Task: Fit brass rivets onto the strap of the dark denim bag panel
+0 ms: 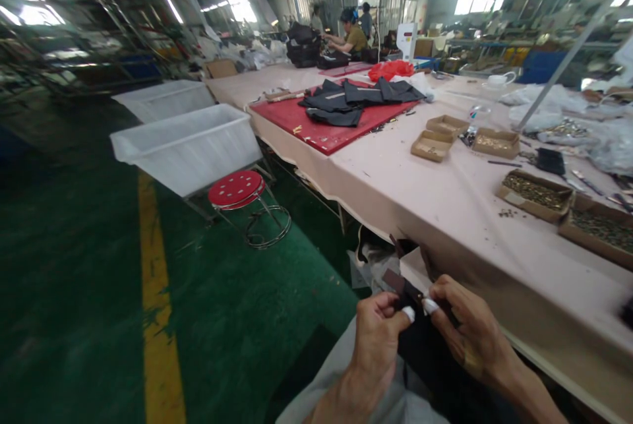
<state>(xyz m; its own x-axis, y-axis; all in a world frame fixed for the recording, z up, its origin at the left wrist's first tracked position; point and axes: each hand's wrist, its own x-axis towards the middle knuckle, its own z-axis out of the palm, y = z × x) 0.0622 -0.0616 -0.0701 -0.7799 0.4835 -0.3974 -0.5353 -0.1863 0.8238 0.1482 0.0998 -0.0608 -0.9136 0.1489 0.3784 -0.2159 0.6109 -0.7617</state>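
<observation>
Dark strap: matt, leather-like or stiff cloth, cannot tell which. Left hand and right hand bare; white tape or cot on a fingertip of each. Table: pale pink cloth cover, smooth, matt. Red mat: matt, scuffed. Dark garment pieces: soft cloth, dull. Trays: brown cardboard, holding small brassy metal parts. Bins: translucent white plastic. Stool: glossy red seat, shiny chromed metal frame. Floor: green, slightly glossy paint, worn.

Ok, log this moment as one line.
left hand: pinching dark strap | right hand: pinching same strap | table: right
</observation>
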